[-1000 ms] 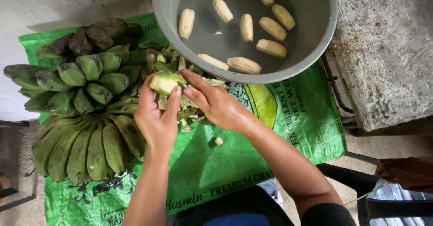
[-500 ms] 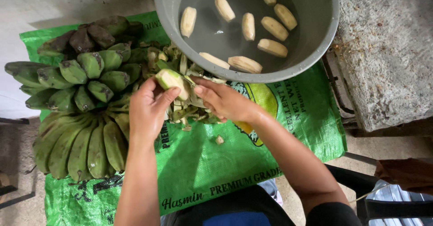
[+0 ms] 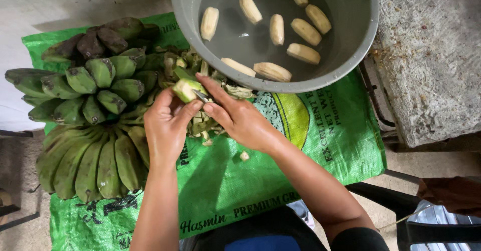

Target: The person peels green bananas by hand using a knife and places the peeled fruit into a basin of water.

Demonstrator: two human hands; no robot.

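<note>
Both hands are working close together over the green sack (image 3: 310, 130). Left hand (image 3: 165, 125) is gripping a green banana (image 3: 186, 89), fingers wrapped under it, its cut pale end facing the basin. Right hand (image 3: 238, 115) is pinching a small blade (image 3: 201, 96), thumb and fingers closed on it, the tip touching the banana's skin. Banana is sitting just in front of the grey basin (image 3: 361, 40), above a heap of peelings (image 3: 205, 125) lying on the sack. Inside the basin, peeled bananas (image 3: 273, 72) are floating in water, seven or so showing. To the left, big bunches of green bananas (image 3: 90, 130) are lying on the sack, some darker ones at the top. One small peel scrap (image 3: 244, 156) is lying alone near the right wrist. Rough stone slab (image 3: 431, 60) is sitting off to the right.
</note>
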